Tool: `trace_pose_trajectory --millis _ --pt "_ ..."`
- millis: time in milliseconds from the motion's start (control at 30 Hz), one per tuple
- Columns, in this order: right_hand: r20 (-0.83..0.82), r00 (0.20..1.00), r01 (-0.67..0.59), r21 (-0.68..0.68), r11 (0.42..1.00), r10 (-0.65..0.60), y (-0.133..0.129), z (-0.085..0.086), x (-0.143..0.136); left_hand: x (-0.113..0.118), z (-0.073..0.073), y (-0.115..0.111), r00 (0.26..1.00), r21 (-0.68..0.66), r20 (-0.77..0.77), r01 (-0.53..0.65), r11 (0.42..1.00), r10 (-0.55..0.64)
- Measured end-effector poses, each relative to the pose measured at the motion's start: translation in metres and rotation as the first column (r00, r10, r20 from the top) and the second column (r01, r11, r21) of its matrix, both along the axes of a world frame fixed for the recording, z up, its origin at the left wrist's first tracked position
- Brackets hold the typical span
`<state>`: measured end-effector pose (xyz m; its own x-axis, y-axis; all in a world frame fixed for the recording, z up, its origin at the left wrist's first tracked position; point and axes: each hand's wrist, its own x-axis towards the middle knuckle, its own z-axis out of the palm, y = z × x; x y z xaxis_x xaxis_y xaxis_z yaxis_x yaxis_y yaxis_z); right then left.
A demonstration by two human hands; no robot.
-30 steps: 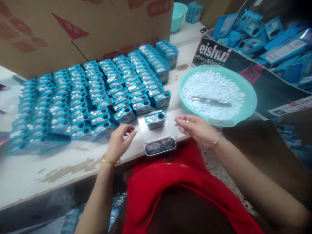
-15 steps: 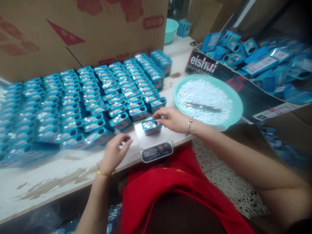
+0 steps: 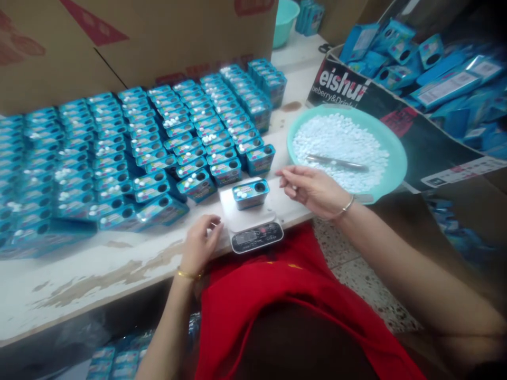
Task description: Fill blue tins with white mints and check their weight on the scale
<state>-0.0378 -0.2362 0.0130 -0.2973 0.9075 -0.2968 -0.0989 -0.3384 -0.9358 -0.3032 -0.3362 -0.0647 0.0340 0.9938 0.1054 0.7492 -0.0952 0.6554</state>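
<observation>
A small blue tin (image 3: 250, 192) with a round hole in its lid stands on a white digital scale (image 3: 257, 236) at the table's front edge. My right hand (image 3: 315, 191) hovers just right of the tin, fingers pinched, with white tablets showing at the fingertips. My left hand (image 3: 201, 238) rests on the table edge to the left of the scale, fingers loosely curled and nothing seen in it. A teal basin (image 3: 397, 170) of white tablets (image 3: 344, 140) sits to the right, a metal tool (image 3: 336, 162) lying on the tablets.
Several rows of blue tins (image 3: 158, 137), some with tablets on top, cover the table behind the scale. A big cardboard box (image 3: 158, 37) stands behind them. A box of loose blue tins (image 3: 435, 74) is at the right; another teal basin (image 3: 285, 18) is far back.
My right hand reached to the tin on the scale, then drew back to the right. The left hand slid a little closer to the scale. The tin stays on the scale.
</observation>
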Motion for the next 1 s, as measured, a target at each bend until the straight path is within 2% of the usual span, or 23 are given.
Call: trace_pose_trajectory --millis 133,200,267,333,400,467,533,633,833,1000 --pt "0.017 0.994 0.111 -0.184 0.977 -0.109 -0.025 -0.037 0.020 0.013 -0.011 -0.007 0.998 0.021 0.022 0.051 0.998 -0.052" --pt "0.055 0.990 0.138 -0.218 0.966 -0.129 -0.035 -0.055 0.024 0.015 -0.011 -0.007 1.000 0.046 0.014 0.006 0.999 -0.006" --pt "0.106 0.988 0.135 -0.206 0.969 -0.116 -0.041 -0.070 0.024 0.013 -0.009 -0.005 0.998 0.072 -0.002 -0.066 0.995 0.067" --pt "0.194 0.977 0.111 -0.116 0.987 -0.087 -0.042 -0.078 0.020 0.009 -0.006 -0.003 0.993 0.089 -0.017 -0.118 0.989 0.120" --pt "0.330 0.942 0.045 0.050 0.998 -0.059 -0.040 -0.082 0.016 0.005 -0.005 -0.001 0.989 0.096 -0.026 -0.143 0.985 0.146" --pt "0.478 0.878 -0.072 0.192 0.979 -0.029 -0.037 -0.082 0.011 0.004 -0.004 0.000 0.986 0.117 -0.024 -0.162 0.980 0.166" --pt "0.596 0.803 -0.181 0.254 0.950 -0.006 -0.036 -0.082 0.006 0.006 -0.001 0.001 0.984 0.163 -0.022 -0.168 0.972 0.174" --pt "0.713 0.702 -0.257 0.260 0.931 -0.005 -0.037 -0.081 0.001 0.013 0.007 0.004 0.987 0.279 -0.054 -0.132 0.951 0.153" --pt "0.820 0.573 -0.302 0.229 0.925 -0.016 -0.040 -0.083 -0.004 0.030 0.022 0.019 0.966 0.454 -0.256 0.085 0.887 0.039" --pt "0.841 0.540 -0.299 0.223 0.928 -0.028 -0.041 -0.086 -0.006 0.040 0.024 0.030 0.937 0.478 -0.350 0.176 0.861 0.003"
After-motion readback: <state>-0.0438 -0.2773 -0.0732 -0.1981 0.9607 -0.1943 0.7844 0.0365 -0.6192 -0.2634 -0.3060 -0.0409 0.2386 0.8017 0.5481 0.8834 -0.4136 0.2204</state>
